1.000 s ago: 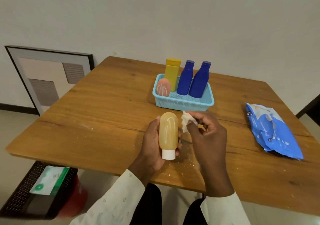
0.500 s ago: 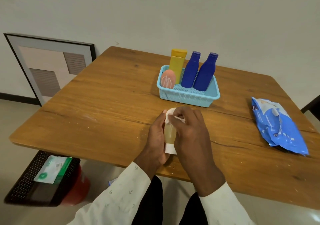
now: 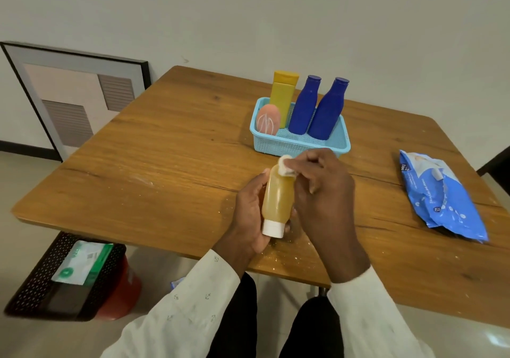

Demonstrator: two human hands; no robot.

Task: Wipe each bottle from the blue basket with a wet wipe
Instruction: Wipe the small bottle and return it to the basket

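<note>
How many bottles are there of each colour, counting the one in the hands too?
Dark blue bottles: 2, standing in the blue basket
Yellow bottle: 1, in the basket
Pink bottle: 1, in the basket
Amber bottle with a white cap: 1, held in the left hand
Total: 5 bottles

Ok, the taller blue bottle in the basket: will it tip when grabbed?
Probably, somewhat. The blue bottle is tall and narrow and already leans in the shallow basket. Its neighbour stands touching or nearly touching it, so it may get nudged. The smooth plastic looks rigid, perhaps slippery.
</note>
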